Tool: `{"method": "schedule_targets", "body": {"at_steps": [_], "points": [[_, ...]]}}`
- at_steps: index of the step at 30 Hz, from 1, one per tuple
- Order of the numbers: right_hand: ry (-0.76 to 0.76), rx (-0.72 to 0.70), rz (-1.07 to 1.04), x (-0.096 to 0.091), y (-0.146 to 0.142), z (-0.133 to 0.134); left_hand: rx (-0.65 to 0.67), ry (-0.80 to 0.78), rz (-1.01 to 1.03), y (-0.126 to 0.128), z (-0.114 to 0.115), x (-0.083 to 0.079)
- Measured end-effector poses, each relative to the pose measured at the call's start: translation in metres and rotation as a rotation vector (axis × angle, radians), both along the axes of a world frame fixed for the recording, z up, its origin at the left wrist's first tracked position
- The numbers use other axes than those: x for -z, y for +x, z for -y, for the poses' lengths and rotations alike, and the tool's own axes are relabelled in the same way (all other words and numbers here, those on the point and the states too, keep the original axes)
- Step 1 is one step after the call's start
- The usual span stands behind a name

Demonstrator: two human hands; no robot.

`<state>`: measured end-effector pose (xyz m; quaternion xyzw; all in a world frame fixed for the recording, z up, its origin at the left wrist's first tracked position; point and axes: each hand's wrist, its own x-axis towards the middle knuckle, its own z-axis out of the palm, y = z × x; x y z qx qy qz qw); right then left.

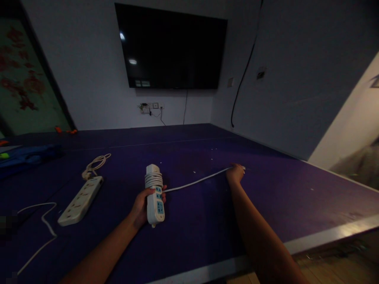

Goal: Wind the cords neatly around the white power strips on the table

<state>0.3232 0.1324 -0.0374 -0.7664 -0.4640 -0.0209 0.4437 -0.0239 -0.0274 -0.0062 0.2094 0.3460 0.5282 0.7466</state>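
Note:
My left hand (pixel 141 206) is closed around a white power strip (pixel 155 201) with blue sockets, holding it on the purple table (pixel 207 221). Several turns of its white cord (pixel 195 182) are wound round the strip's far end. The rest of the cord runs taut to the right, where my right hand (pixel 235 173) is closed on its end, arm stretched out over the table.
A second white power strip (pixel 80 200) with a bundled cord (pixel 95 163) lies to the left. A loose white cable (pixel 44 225) snakes near the left edge. Blue objects (pixel 28 156) sit at far left. A dark wall screen (pixel 171 47) hangs ahead.

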Motion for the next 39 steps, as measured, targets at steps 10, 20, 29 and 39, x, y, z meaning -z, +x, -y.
{"method": "schedule_targets", "body": {"at_steps": [10,20,29,39], "points": [[-0.055,0.134,0.008,-0.030,-0.024,0.023,-0.013,-0.004,0.038,-0.002,-0.003,0.002],[0.042,-0.939,0.249,-0.037,-0.172,0.085,-0.013,0.018,0.061,-0.002,-0.001,0.000],[-0.014,-1.231,0.240,-0.006,-0.199,0.100,-0.079,0.011,0.002,0.000,0.001,-0.001],[0.058,-1.065,0.498,-0.030,-0.187,0.096,-0.113,-0.059,-0.056,-0.001,-0.005,-0.003]]}}
